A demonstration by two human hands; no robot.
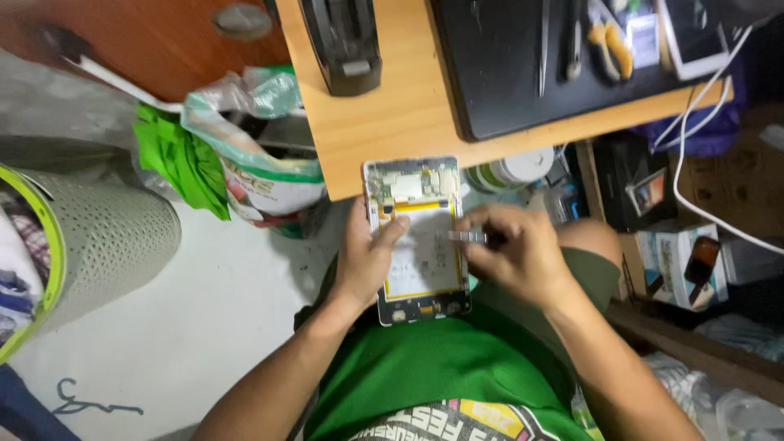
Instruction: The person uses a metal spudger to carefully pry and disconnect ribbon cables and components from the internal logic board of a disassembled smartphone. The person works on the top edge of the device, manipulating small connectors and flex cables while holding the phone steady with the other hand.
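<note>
Holding an opened tablet (418,241) over our lap, just below the edge of the wooden desk (392,106), we grip its left side with our left hand (365,260), thumb laid across the pale battery (420,253). Our right hand (514,253) pinches small metal tweezers (467,237) at the tablet's right edge, fingers closed around them. Farther up the desk, a black mat (506,90) carries pliers (611,41) and other tools. A perforated grey basket (106,237) stands at our left.
</note>
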